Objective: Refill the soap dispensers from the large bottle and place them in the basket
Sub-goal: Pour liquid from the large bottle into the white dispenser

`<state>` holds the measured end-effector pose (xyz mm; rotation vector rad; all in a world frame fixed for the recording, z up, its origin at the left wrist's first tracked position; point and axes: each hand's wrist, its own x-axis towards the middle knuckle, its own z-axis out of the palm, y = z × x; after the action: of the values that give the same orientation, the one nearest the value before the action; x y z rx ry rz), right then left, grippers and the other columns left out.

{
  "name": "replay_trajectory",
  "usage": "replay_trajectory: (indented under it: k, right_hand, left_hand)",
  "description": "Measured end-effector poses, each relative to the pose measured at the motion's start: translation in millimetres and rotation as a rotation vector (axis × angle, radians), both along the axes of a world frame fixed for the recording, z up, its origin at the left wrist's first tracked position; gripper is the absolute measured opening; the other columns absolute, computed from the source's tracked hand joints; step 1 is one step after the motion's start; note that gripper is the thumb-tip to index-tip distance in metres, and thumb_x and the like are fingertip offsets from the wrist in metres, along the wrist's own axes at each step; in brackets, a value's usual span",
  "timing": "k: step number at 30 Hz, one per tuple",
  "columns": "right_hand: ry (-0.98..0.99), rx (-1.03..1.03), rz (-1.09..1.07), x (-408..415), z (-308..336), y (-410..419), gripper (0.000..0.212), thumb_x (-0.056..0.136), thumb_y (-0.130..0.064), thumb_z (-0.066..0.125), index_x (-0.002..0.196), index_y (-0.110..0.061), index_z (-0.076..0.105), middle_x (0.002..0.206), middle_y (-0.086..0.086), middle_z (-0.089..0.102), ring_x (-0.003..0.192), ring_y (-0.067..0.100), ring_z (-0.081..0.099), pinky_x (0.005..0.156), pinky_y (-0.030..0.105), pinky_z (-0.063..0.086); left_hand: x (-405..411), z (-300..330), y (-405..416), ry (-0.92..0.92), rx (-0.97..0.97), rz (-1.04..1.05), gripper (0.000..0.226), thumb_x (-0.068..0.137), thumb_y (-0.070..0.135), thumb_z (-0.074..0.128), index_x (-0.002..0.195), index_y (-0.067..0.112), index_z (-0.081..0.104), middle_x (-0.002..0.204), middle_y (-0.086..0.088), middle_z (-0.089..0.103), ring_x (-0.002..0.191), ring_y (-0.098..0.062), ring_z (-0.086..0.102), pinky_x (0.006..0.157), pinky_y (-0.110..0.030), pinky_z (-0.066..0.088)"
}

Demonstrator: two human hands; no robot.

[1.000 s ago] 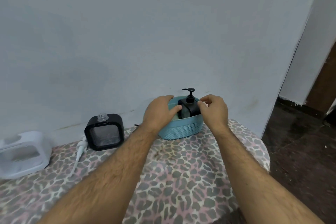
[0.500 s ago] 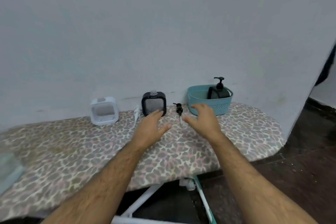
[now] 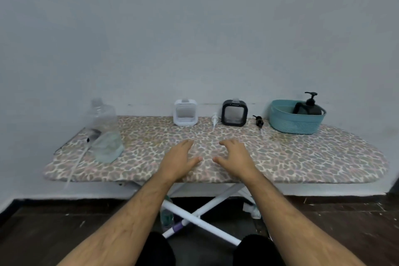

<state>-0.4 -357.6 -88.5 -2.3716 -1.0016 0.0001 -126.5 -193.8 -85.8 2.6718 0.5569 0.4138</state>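
One black dispenser [image 3: 307, 108] is in the teal basket [image 3: 295, 123] at the right end, upright, pump nozzle pointing left. I read this as between units: one done, two to go. Black square dispenser [image 3: 234, 113] and white one [image 3: 185, 112] stand upright at the back edge with necks open; their pumps [image 3: 259, 120] [image 3: 214, 119] lie flat beside them, long axes roughly front to back. Large bottle [image 3: 105, 129] stands far left, soap low. My left hand [image 3: 180, 160] and right hand [image 3: 235, 157] hover over the ironing board [image 3: 302, 157], fingers loose, holding nothing. Next: fetch the bottle, pour into the black square one.
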Motion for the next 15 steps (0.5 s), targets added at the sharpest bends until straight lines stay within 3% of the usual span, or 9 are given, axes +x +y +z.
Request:
replay_trajectory:
  k: [8, 15]
  right_hand:
    - [0.022, -0.020, 0.035, -9.5, 3.0, 43.1, 0.064, 0.087, -0.043, 0.070, 0.143, -0.020, 0.050, 0.145, 0.006, 0.049, 0.132, 0.023, 0.045, 0.110, 0.038, 0.039]
    - [0.132, 0.068, 0.015, 26.0, 17.3, 98.5, 0.064, 0.087, -0.038, 0.073, 0.144, -0.021, 0.048, 0.147, 0.003, 0.049, 0.129, 0.019, 0.050, 0.109, 0.036, 0.040]
  left_hand:
    - [-16.2, -0.8, 42.4, -0.007, -0.031, 0.079, 0.075, 0.092, 0.053, 0.059, 0.152, 0.016, 0.033, 0.158, -0.006, 0.034, 0.144, -0.021, 0.034, 0.117, -0.036, 0.029]
    - [19.3, 8.5, 86.7, -0.050, -0.144, 0.173, 0.074, 0.091, 0.052, 0.062, 0.151, 0.020, 0.035, 0.156, -0.003, 0.038, 0.139, -0.021, 0.040, 0.114, -0.038, 0.034]
